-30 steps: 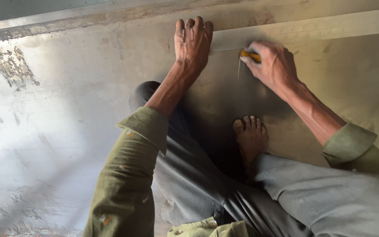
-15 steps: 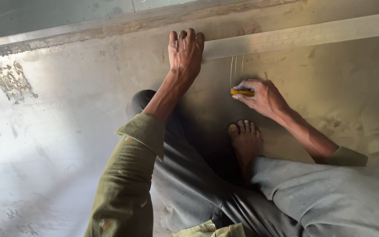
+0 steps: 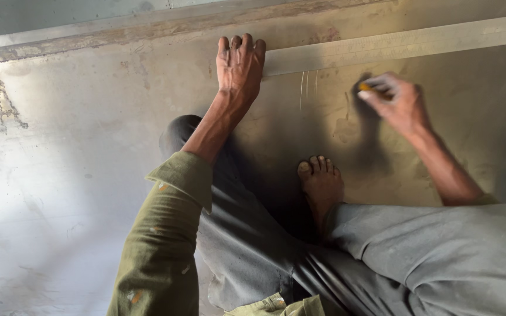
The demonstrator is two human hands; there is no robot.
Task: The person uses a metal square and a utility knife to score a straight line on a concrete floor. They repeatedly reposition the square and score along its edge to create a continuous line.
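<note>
1. Head view: the person crouches on a large pale metal sheet (image 3: pixel 89 175), one bare foot (image 3: pixel 321 182) planted flat on it between grey-trousered legs.
2. Their left hand (image 3: pixel 240 67) lies palm-down on the near end of a long straight metal bar (image 3: pixel 393 44) that runs off to the right across the sheet; its fingers (image 3: pixel 245 42) are stretched flat, close together, pressing rather than gripping.
3. Their right hand (image 3: pixel 395 102), blurred, sits just below the bar, well apart from the left, with its fingers pinched on a small yellow-orange tool (image 3: pixel 365 87).
4. Thin scratch lines (image 3: pixel 307 88) mark the sheet between the hands, just under the bar.
5. An olive sleeve (image 3: pixel 165 234) covers the left forearm.
</note>
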